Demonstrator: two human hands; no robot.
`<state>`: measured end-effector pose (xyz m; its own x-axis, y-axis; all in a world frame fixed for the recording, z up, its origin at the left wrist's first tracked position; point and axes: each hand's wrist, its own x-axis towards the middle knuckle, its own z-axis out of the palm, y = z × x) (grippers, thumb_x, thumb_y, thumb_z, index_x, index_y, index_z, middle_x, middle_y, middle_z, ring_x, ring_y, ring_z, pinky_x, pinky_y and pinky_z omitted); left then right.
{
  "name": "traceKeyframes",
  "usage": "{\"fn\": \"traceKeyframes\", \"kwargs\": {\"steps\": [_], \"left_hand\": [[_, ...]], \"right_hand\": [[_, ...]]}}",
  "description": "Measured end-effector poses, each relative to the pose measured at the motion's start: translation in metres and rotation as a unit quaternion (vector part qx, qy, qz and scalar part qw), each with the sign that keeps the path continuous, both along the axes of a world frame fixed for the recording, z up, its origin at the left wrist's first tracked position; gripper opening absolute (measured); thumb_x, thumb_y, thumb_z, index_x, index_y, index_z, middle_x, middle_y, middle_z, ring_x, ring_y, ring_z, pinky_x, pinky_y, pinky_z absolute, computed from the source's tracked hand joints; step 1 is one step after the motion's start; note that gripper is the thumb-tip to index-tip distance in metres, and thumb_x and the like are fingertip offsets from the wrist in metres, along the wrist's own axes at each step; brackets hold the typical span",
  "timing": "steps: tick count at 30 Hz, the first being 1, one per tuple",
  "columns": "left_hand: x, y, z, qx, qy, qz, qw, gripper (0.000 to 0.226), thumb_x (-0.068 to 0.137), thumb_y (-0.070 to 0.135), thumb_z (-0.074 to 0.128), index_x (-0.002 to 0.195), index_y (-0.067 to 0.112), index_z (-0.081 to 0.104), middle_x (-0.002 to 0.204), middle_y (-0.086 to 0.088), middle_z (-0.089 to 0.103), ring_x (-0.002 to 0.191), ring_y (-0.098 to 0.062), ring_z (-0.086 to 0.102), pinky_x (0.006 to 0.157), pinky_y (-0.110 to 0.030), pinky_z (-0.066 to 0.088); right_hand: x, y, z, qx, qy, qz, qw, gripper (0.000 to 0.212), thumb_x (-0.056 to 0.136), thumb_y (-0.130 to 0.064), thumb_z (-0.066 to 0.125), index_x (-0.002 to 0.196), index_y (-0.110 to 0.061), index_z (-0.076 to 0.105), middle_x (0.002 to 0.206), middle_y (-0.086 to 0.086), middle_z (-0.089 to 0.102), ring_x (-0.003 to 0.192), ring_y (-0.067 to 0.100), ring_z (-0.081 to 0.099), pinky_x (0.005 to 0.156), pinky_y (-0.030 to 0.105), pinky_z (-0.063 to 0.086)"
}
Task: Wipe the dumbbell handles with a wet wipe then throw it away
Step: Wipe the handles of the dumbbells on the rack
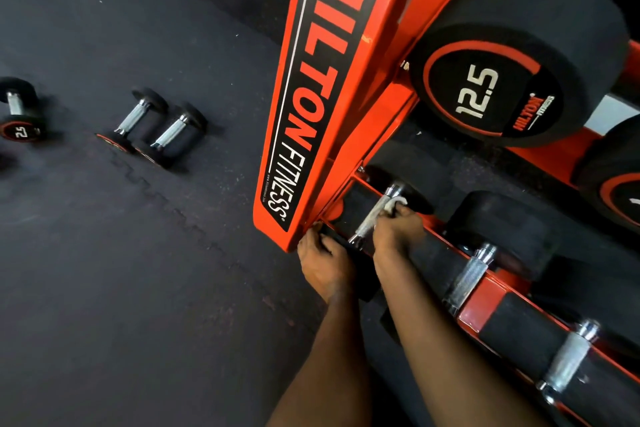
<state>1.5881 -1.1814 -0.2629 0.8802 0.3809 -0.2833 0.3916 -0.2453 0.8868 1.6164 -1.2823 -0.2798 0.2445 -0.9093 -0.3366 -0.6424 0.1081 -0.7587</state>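
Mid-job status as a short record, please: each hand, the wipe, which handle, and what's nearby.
right hand: holds white crumpled wet wipe against knurled steel dumbbell handle
left hand: grips that dumbbell's near black rubber head
place: lowest tier, orange steel rack
neighbours: two more steel handles, neither touched
floor: three small black dumbbells, apart from rack

Knurled metal handle (372,218), glossy rack (349,135)

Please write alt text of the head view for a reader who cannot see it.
A person's right hand presses a white wet wipe against a knurled chrome dumbbell handle on an orange metal rack, while the left hand holds the black rubber end beside it. Three small black dumbbells lie on the dark floor.
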Motion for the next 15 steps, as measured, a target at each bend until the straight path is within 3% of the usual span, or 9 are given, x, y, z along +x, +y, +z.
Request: {"fn": "traceKeyframes", "kwargs": {"steps": [3,5,8,10,11,13,15], "left_hand": [[0.000,0.000,-0.001,0.002,0.007,0.000,1.000,0.046,0.083,0.024,0.043,0.115,0.010,0.073,0.116,-0.010,0.070,0.113,-0.030,0.061,0.097,-0.039,0.046],[-0.002,0.000,0.001,-0.006,0.004,0.006,1.000,0.047,0.083,0.024,0.043,0.116,0.011,0.073,0.117,-0.009,0.070,0.114,-0.029,0.061,0.099,-0.040,0.046],[0.000,-0.001,0.000,-0.004,0.011,-0.001,1.000,0.044,0.084,0.022,0.044,0.115,0.011,0.073,0.117,-0.010,0.070,0.114,-0.030,0.061,0.098,-0.041,0.047],[-0.001,0.000,-0.002,-0.001,0.016,-0.010,1.000,0.040,0.086,0.020,0.046,0.114,0.012,0.073,0.116,-0.009,0.070,0.112,-0.030,0.061,0.097,-0.041,0.048],[-0.001,0.000,-0.001,-0.002,0.019,-0.011,1.000,0.040,0.086,0.021,0.045,0.113,0.012,0.073,0.116,-0.009,0.070,0.112,-0.030,0.061,0.097,-0.041,0.048],[0.000,0.001,-0.002,0.000,0.018,-0.011,1.000,0.044,0.084,0.024,0.042,0.112,0.012,0.073,0.115,-0.008,0.070,0.111,-0.028,0.061,0.096,-0.040,0.048],[-0.001,0.002,-0.003,0.004,0.006,-0.012,1.000,0.043,0.083,0.024,0.042,0.109,0.012,0.073,0.111,-0.007,0.070,0.109,-0.028,0.062,0.095,-0.039,0.048]], "right_hand": [[-0.015,0.020,0.004,-0.031,0.063,0.069,0.995,0.018,0.082,-0.011,0.061,0.094,-0.010,0.074,0.091,0.009,0.075,0.085,0.028,0.069,0.070,0.029,0.048],[-0.030,0.030,0.002,-0.031,0.070,0.130,0.988,0.013,0.081,-0.011,0.060,0.088,-0.008,0.071,0.088,0.010,0.074,0.084,0.028,0.069,0.074,0.033,0.054],[-0.015,0.023,0.009,0.005,0.045,0.085,0.995,0.011,0.086,-0.008,0.057,0.075,-0.011,0.060,0.087,0.010,0.072,0.082,0.020,0.064,0.077,0.034,0.052],[0.001,0.020,0.018,-0.008,0.046,0.066,0.997,0.007,0.087,-0.007,0.056,0.091,-0.005,0.061,0.101,0.020,0.070,0.092,0.029,0.066,0.082,0.039,0.051],[0.003,0.023,0.020,-0.015,0.050,0.061,0.997,0.018,0.088,-0.006,0.054,0.103,0.000,0.061,0.109,0.023,0.068,0.100,0.035,0.066,0.084,0.039,0.051],[-0.006,0.032,0.022,0.013,0.034,0.076,0.996,0.030,0.092,-0.005,0.049,0.120,0.003,0.057,0.114,0.023,0.066,0.104,0.035,0.064,0.081,0.030,0.047],[-0.020,0.036,0.016,0.064,-0.002,0.107,0.992,0.029,0.095,-0.005,0.046,0.121,0.005,0.056,0.108,0.019,0.066,0.094,0.026,0.062,0.069,0.015,0.040]]}}
